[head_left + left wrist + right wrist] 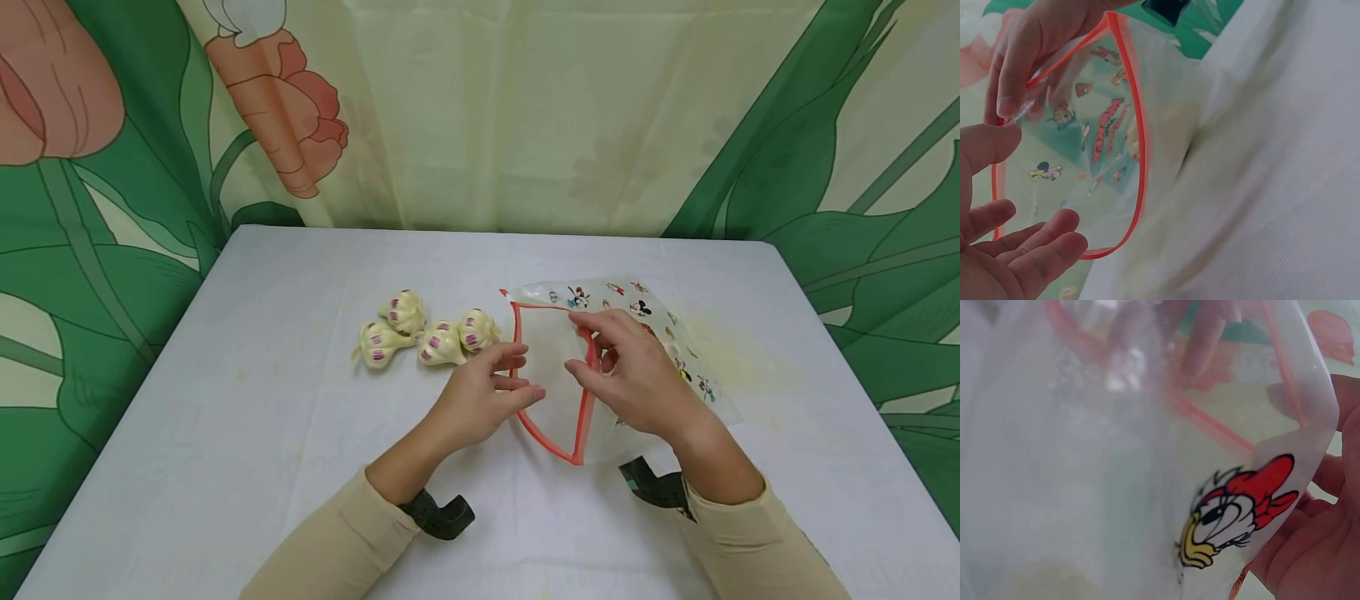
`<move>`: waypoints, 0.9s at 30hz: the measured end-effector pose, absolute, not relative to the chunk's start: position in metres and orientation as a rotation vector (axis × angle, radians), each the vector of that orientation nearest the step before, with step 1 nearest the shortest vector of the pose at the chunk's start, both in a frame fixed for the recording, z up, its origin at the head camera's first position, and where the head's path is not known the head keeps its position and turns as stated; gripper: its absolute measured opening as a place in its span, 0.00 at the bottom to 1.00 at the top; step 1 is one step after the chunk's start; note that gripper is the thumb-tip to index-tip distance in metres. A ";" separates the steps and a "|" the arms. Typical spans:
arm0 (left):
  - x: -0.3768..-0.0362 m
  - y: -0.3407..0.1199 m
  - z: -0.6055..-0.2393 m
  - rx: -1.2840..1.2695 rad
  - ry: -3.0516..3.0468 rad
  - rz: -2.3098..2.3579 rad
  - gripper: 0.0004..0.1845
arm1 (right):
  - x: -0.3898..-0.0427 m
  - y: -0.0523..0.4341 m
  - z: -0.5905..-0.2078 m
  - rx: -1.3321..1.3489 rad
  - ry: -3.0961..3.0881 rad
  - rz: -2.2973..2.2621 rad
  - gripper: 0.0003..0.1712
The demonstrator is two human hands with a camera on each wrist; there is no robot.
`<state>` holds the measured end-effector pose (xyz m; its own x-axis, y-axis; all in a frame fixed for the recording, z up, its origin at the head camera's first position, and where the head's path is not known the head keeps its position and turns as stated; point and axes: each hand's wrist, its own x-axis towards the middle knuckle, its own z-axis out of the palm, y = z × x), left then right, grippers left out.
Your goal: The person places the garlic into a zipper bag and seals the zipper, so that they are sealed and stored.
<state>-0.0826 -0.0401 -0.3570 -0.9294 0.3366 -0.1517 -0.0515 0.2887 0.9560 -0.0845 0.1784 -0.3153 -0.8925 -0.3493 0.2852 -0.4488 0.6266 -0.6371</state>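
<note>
A clear plastic bag (pixel 551 383) with a red-edged mouth and cartoon prints stands with its mouth spread apart, facing left. My right hand (pixel 633 371) holds the bag's right rim, thumb and fingers curled about the red edge. At the opposite rim is my left hand (pixel 483 396), fingers relaxed and spread, fingertips overlapping the opening. In the left wrist view, the left hand (pixel 1016 250) shows its palm side before the mouth. The right wrist view has the bag film (pixel 1116 487) across most of it, with the right hand (pixel 1316 531) at its edge.
Several garlic bulbs (pixel 441 342) with purple patches lie in a cluster left of the bag, close to the left hand. A white cloth covers the table (pixel 225 433). Behind its far edge hangs a curtain (pixel 487 125) with printed flowers and leaves.
</note>
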 end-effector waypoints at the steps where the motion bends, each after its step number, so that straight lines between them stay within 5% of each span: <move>1: -0.082 -0.040 -0.357 0.261 2.240 1.678 0.34 | -0.084 0.178 -0.315 0.666 -2.711 1.121 0.31; 27: -0.084 -0.068 -0.364 0.250 2.355 1.669 0.33 | -0.085 0.179 -0.316 0.673 -2.701 1.148 0.30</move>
<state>-0.0839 -0.0680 -0.3640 -0.9556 0.2777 -0.0990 -0.0015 0.3313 0.9435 -0.0854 0.1787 -0.3161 -0.8919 -0.3500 0.2865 -0.4492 0.6111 -0.6518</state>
